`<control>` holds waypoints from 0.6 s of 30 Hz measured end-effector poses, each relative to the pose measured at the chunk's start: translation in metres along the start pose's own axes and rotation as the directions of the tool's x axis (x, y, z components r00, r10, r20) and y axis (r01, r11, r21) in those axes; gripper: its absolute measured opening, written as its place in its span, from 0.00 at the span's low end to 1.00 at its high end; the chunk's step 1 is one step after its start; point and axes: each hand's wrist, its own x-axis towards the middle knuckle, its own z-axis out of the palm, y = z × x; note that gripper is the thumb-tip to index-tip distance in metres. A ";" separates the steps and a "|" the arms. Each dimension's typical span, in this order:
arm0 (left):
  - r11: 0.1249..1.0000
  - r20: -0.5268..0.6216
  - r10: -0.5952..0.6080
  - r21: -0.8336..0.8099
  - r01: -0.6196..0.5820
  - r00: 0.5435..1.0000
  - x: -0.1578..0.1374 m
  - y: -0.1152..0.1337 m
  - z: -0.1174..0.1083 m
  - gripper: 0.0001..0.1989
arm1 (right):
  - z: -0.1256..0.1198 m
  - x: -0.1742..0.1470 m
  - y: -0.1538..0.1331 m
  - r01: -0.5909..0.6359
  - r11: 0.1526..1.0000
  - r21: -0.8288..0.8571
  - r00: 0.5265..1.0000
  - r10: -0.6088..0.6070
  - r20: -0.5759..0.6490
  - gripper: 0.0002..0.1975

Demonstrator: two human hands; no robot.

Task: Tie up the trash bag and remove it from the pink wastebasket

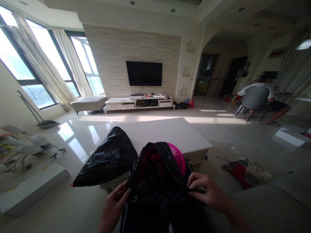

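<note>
A black bag [155, 181] sits low in front of the person, right by the near edge of the white table [170, 132]. It is thin, shiny and crinkly, and its top is open. Red stuff shows inside, and a pink basket [178, 157] with little holes pokes out at the back.

The left hand [116, 200] holds the bag's left edge, with the fingers curled onto the plastic. The right hand [206, 191] pinches the right edge between thumb and fingers. Both hands pull the top apart, so the step looks like opening the bag wide. The next move would need a steady grip on both edges, because the plastic is soft and can slip or tear.

A second black bag [109, 161] lies on the table to the left, flat and pointed like a tent. Farther off are a TV [144, 73] on the wall, a long low stand [139, 103], and a person on a grey chair [255, 98] at the right.
</note>
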 end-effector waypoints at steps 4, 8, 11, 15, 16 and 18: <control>1.000 -0.002 -0.013 0.001 0.013 1.000 0.001 0.009 -0.006 0.34 | 0.001 -0.001 0.012 -0.143 0.983 -0.116 0.989 0.138 -0.052 0.05; 0.992 -0.050 0.103 0.073 -0.099 0.993 0.000 0.011 -0.010 0.29 | -0.005 -0.003 0.012 -0.090 0.970 -0.224 0.963 0.028 -0.267 0.06; 0.986 -0.045 0.149 0.083 -0.145 0.988 -0.001 0.010 -0.013 0.24 | -0.011 -0.004 0.010 0.000 0.968 -0.252 0.906 -0.107 -0.409 0.05; 0.982 -0.049 0.169 0.096 -0.163 0.984 -0.004 0.016 -0.015 0.22 | -0.012 -0.006 0.015 0.008 0.961 -0.278 0.850 -0.153 -0.504 0.13; 0.978 -0.063 0.189 0.100 -0.182 0.980 -0.005 0.019 -0.016 0.21 | -0.011 -0.007 0.016 0.000 0.959 -0.282 0.846 -0.151 -0.511 0.17; 0.967 -0.096 0.241 0.105 -0.231 0.966 -0.008 0.026 -0.016 0.18 | -0.009 -0.008 0.017 -0.009 0.957 -0.288 0.846 -0.146 -0.513 0.21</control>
